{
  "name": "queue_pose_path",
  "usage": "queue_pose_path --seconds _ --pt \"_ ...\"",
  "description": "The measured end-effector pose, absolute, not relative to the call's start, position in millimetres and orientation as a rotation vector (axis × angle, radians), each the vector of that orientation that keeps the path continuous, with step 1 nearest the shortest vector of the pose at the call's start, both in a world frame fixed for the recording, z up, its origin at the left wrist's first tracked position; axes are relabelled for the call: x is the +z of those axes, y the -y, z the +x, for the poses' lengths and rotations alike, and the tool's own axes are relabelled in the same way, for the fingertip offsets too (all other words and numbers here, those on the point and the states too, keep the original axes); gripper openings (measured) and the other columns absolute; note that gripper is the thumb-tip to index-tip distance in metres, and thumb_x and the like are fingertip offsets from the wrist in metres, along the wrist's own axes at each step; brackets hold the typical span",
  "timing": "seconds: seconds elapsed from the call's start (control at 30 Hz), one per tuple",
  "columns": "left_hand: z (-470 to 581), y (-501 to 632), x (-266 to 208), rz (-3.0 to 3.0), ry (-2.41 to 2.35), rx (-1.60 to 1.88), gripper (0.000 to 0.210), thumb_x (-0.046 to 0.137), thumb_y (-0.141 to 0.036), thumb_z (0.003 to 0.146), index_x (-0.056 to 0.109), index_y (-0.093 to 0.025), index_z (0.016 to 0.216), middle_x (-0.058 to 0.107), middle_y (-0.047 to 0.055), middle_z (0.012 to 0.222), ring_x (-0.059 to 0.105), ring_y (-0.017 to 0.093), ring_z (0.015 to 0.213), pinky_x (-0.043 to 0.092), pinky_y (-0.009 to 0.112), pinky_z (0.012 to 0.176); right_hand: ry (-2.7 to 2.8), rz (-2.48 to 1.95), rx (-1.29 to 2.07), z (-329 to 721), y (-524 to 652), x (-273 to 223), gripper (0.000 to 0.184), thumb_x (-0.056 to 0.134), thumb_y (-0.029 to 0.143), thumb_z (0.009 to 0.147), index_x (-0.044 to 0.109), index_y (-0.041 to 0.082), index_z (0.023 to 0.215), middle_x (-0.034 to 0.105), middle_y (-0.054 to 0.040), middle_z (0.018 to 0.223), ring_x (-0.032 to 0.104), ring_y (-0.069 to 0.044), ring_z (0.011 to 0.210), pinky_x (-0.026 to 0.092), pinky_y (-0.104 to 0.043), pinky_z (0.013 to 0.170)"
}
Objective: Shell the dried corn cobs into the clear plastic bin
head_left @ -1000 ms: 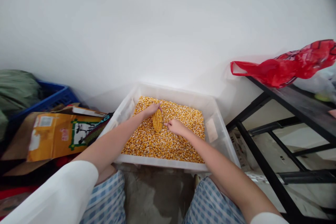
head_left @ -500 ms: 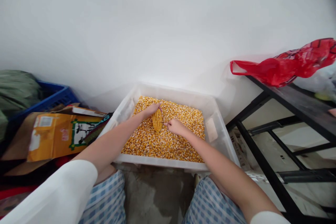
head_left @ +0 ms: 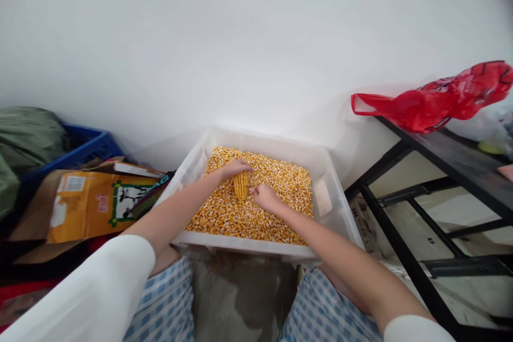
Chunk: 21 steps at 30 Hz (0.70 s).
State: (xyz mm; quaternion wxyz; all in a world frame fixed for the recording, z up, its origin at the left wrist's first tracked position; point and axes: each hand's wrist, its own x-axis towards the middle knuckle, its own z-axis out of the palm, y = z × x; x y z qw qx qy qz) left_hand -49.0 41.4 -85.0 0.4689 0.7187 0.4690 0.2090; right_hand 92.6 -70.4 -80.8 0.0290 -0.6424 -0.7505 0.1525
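Observation:
A yellow corn cob (head_left: 241, 188), its rows of kernels largely in place, is held over loose corn kernels (head_left: 248, 224) in a translucent white plastic bin (head_left: 236, 242). My left hand (head_left: 236, 169) is closed around the cob's far end and covers that end. Close by the cob's right side is my right hand (head_left: 265, 196), its fingers closed on a thin dark pointed tool (head_left: 247, 187). The tool's tip is at the kernels; its handle is hidden inside the fist.
White wall behind the bin. To the left lie an orange printed cardboard box (head_left: 90, 206) and a blue crate (head_left: 94, 144) with a green bag (head_left: 30, 133). On the right, a black metal-framed rack (head_left: 401, 235) carries a red plastic bag (head_left: 436, 101).
My left hand has shifted slightly right and lower over the cob, its fingers now flatter across the far end. The right hand stays close beside the cob with the tool.

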Motion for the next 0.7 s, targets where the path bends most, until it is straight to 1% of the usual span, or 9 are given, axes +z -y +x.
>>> queue_pose_path --seconds 0.13,0.27,0.5,0.6,0.7 --pt "-50.7 -43.6 -90.5 1.762 -1.166 0.526 0.035 0.058 -0.049 0.058 0.059 -0.014 0.063 0.056 0.001 0.056 0.048 0.012 0.053 0.035 0.024 0.049 2.281 -1.983 0.465 85.1 70.1 -84.3 0.04 0.03 0.034 0.086 0.063 0.011 0.085 0.063 -0.014 0.084 0.059 -0.018 0.078 0.038 -0.022 0.065" --pt "-52.7 -45.3 -93.0 1.767 -1.194 0.531 0.035 0.06 -0.049 0.057 0.058 -0.015 0.063 0.054 0.0 0.054 0.046 0.012 0.051 0.033 0.024 0.047 2.23 -2.02 0.529 80.0 67.6 -82.6 0.039 0.032 0.034 0.085 0.064 0.011 0.085 0.063 -0.0133 0.085 0.059 -0.018 0.079 0.039 -0.021 0.064" --pt "-49.8 -42.9 -88.3 1.874 -1.266 0.509 0.032 0.059 -0.047 0.056 0.052 -0.016 0.058 0.046 -0.003 0.05 0.041 0.011 0.049 0.029 0.024 0.046 2.288 -2.042 0.599 80.9 61.6 -61.9 0.032 0.042 0.034 0.08 0.063 0.012 0.091 0.063 -0.0127 0.086 0.059 -0.018 0.081 0.04 -0.02 0.063" --pt "-44.0 -41.1 -84.8 2.003 -1.304 0.447 0.032 0.051 -0.047 0.063 0.051 -0.016 0.056 0.044 -0.003 0.049 0.04 0.011 0.048 0.027 0.024 0.045 2.365 -2.015 0.688 87.8 52.2 -50.0 0.029 0.045 0.032 0.077 0.063 0.011 0.085 0.064 -0.0121 0.08 0.059 -0.017 0.071 0.04 -0.02 0.056" --pt "-36.3 -38.8 -80.5 2.143 -1.285 0.383 0.034 0.039 -0.043 0.072 0.054 -0.015 0.062 0.051 0.0 0.056 0.046 0.013 0.054 0.031 0.023 0.048 2.418 -1.996 0.807 96.4 43.9 -41.1 0.026 0.048 0.03 0.073 0.063 0.009 0.074 0.063 -0.0102 0.067 0.056 -0.014 0.053 0.038 -0.019 0.047"
